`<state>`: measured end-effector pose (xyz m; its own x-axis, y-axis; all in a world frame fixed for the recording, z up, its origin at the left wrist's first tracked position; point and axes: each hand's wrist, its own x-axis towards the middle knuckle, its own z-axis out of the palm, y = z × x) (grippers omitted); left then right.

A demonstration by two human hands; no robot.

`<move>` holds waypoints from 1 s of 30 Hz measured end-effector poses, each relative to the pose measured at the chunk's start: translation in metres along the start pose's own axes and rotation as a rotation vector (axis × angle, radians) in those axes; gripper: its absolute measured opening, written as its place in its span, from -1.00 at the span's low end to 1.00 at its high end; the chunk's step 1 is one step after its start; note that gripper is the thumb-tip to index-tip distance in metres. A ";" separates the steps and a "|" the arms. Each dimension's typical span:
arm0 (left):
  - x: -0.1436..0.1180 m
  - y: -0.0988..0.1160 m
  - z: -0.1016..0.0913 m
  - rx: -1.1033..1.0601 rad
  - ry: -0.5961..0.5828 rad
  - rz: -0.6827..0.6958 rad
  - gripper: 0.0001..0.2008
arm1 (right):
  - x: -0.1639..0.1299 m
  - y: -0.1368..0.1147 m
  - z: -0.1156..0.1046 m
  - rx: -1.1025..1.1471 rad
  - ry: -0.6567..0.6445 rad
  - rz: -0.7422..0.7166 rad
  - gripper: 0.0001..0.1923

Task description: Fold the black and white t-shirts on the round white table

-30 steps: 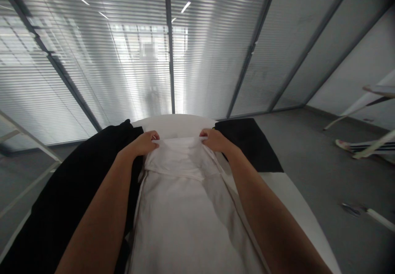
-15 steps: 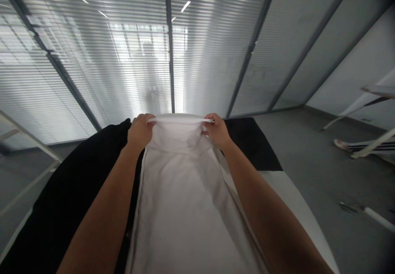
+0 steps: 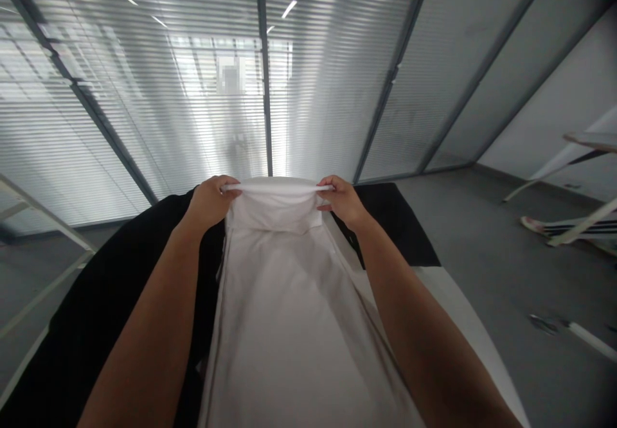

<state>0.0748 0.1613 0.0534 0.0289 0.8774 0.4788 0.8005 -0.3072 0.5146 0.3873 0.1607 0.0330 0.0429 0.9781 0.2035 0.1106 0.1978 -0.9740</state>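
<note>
Fingers [image 3: 230,187] of both hands are pinching shut on the white cloth's [image 3: 284,299] far edge, stretching it long, smooth and taut.

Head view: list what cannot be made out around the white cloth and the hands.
- White cloth: near end cut off by the bottom edge.
- Left hand and right hand: fingertips hidden in the cloth's folded edge.
- Black fabric: its kind unclear; partly covered by the forearm.
- Table: mostly covered.
</note>
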 end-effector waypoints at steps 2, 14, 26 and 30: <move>-0.002 0.004 -0.010 -0.088 -0.070 -0.018 -0.71 | -0.001 -0.007 -0.006 -0.036 -0.036 -0.021 -0.76; -0.007 0.012 -0.013 -0.664 -0.181 -0.225 -0.65 | -0.009 -0.025 -0.025 -0.089 -0.210 0.008 -0.82; -0.012 0.004 -0.033 -0.646 -0.407 -0.173 -0.67 | -0.013 -0.031 -0.033 -0.252 -0.341 -0.071 -0.83; -0.013 0.010 -0.049 -0.464 -0.568 -0.115 -0.72 | -0.022 -0.046 -0.040 -0.409 -0.488 -0.113 -0.85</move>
<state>0.0527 0.1287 0.0873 0.3661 0.9302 0.0267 0.4855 -0.2154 0.8473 0.4213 0.1276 0.0773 -0.4365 0.8888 0.1397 0.4619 0.3547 -0.8129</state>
